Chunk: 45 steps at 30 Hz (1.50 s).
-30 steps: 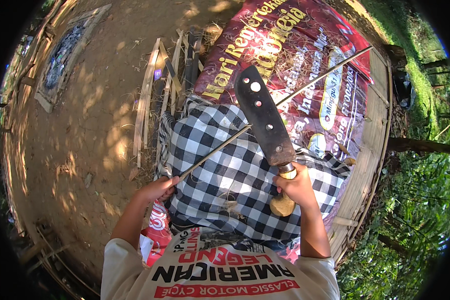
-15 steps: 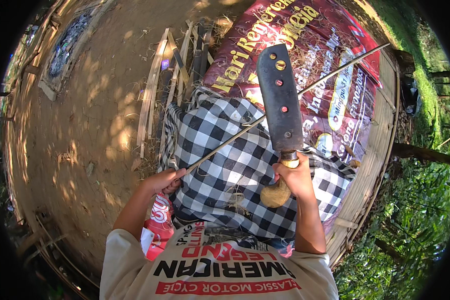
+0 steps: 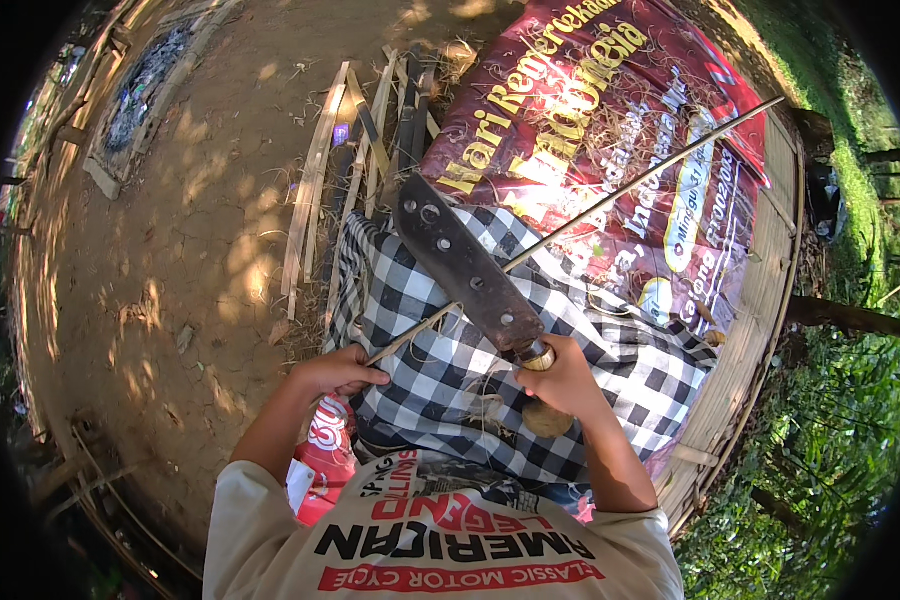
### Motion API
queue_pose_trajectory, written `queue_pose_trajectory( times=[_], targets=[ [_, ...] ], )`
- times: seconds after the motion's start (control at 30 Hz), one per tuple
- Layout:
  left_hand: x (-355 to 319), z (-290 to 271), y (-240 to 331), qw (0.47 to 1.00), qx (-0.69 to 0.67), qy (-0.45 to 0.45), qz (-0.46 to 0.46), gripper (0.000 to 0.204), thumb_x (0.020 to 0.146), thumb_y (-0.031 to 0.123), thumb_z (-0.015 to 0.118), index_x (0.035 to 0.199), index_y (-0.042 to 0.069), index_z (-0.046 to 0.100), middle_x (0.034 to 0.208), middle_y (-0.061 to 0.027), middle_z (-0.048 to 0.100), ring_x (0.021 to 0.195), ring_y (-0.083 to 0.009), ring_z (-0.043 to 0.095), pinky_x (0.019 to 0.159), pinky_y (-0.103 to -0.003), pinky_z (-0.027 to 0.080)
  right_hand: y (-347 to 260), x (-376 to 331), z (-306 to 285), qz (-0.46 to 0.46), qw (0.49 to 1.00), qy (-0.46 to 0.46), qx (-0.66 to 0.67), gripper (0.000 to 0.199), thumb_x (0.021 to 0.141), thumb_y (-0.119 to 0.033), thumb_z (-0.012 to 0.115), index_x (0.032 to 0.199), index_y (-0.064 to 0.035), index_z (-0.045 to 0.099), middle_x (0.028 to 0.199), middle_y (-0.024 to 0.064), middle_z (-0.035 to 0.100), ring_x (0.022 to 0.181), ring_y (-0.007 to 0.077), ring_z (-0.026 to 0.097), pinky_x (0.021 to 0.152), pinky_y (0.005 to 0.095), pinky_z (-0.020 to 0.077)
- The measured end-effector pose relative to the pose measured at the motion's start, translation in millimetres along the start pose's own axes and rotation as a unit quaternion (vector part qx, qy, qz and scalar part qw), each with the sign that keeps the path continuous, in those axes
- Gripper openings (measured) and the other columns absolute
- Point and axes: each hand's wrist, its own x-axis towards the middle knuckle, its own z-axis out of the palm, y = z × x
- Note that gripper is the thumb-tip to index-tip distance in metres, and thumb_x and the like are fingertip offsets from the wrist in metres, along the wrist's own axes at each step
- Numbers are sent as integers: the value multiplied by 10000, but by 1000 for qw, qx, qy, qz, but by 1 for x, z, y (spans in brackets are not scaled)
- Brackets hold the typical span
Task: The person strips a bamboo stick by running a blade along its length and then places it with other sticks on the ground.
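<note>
In my left hand point(image 3: 340, 372) is the near end of a long thin bamboo strip point(image 3: 635, 184), fingers closed round it. The strip slants up and away to the right, over my lap and a dark red banner. My right hand point(image 3: 555, 378) grips the handle of a broad dark machete point(image 3: 467, 265) with a row of round holes in its blade. That blade points up and to the left, crossing over the strip and hiding a short piece of it. A rounded wooden pommel point(image 3: 547, 419) shows below my right fist. Black and white checked cloth point(image 3: 610, 370) covers my lap.
The dark red printed banner point(image 3: 470, 150), strewn with thin shavings, lies ahead on a bamboo platform point(image 3: 760, 290). Several split wood strips point(image 3: 315, 180) lie on the bare earth point(image 3: 200, 290) at left. Green plants point(image 3: 820, 430) grow beyond the platform's right edge.
The machete has swung left and down, from nearly upright to slanting across the strip. My right hand has dropped slightly and moved left. My left hand still holds the strip's near end.
</note>
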Motion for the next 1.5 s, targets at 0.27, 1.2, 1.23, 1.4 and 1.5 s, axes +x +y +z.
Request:
queue_pose_trajectory(
  times=[0.27,1.2,1.23,1.4,1.5],
  targets=[
    [-4,9,1,1000,-12,20,17,365,811,161,725,605,100,430,456,47,363,371,-56,311,370,-245,194,10,0,18,-35,997,11,-74,249,687,-53,672,893,74,613,655,102,616,563,141,593,540,287,462],
    [-6,18,1,996,-3,68,54,306,768,107,752,658,75,468,482,29,407,362,-66,360,354,-252,228,18,0,39,4,994,-103,43,188,697,70,629,881,46,602,651,55,597,535,126,581,498,278,458],
    [-7,16,-2,996,3,70,61,314,766,113,755,650,79,464,486,28,410,363,-67,360,355,-252,228,17,-2,40,-8,993,-120,-2,189,699,73,622,885,43,602,654,54,596,535,126,578,498,278,455],
    [-9,20,-3,992,25,100,70,339,777,158,758,644,101,452,490,59,378,360,-51,316,357,-251,190,28,-6,44,-30,985,-171,-9,204,700,56,607,902,24,603,657,42,586,540,115,552,503,269,438],
    [-11,26,0,975,132,156,84,371,788,212,755,612,118,442,519,61,401,413,-56,343,390,-257,239,18,-14,36,27,992,-107,64,192,701,56,639,887,37,596,659,45,593,531,119,565,500,267,442]
  ],
)
